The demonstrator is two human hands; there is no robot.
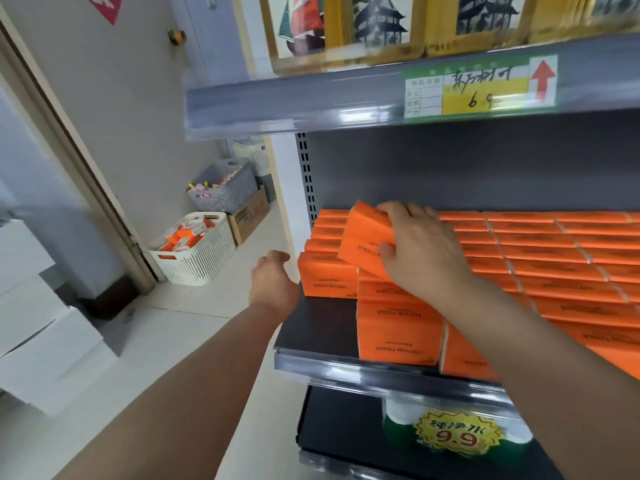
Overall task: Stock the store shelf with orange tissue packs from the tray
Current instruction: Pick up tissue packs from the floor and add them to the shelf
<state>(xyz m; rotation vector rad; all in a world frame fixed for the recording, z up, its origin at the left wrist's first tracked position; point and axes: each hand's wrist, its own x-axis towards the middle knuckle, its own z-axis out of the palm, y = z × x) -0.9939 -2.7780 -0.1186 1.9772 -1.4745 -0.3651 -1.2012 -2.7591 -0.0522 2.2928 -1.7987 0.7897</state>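
Note:
My right hand [420, 247] grips two stacked orange tissue packs [363, 237], held tilted above the left end of the rows of orange packs [540, 258] on the dark shelf [322, 327]. My left hand [273, 278] hovers with fingers apart and nothing in it, just left of the shelf's left edge, beside a low stack of packs [327, 275]. A white slotted basket [204, 258] on the floor to the left holds more orange packs.
A grey basket [225, 185] on a cardboard box [249, 216] stands behind the white one. White boxes [38, 334] are stacked at the left. An upper shelf rail [311, 102] with a price tag overhangs. Bottled water [450, 434] sits on the shelf below.

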